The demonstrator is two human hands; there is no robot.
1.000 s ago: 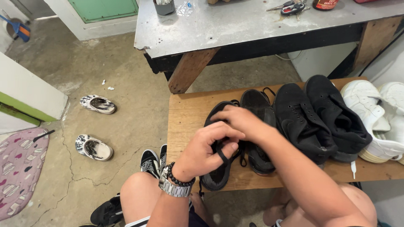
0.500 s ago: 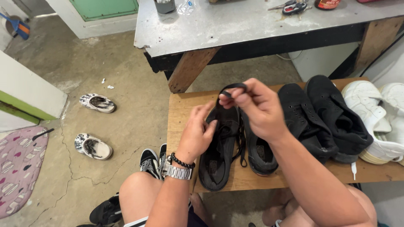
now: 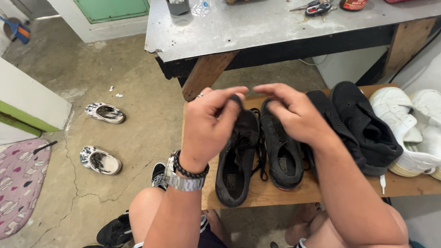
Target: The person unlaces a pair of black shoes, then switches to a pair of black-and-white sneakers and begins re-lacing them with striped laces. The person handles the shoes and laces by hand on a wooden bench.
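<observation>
Both forearms reach forward, backs of the hands up. The left hand (image 3: 209,126) has its fingers curled in, fingertips pinched together. The right hand (image 3: 294,112) mirrors it, fingers bent inward.
</observation>
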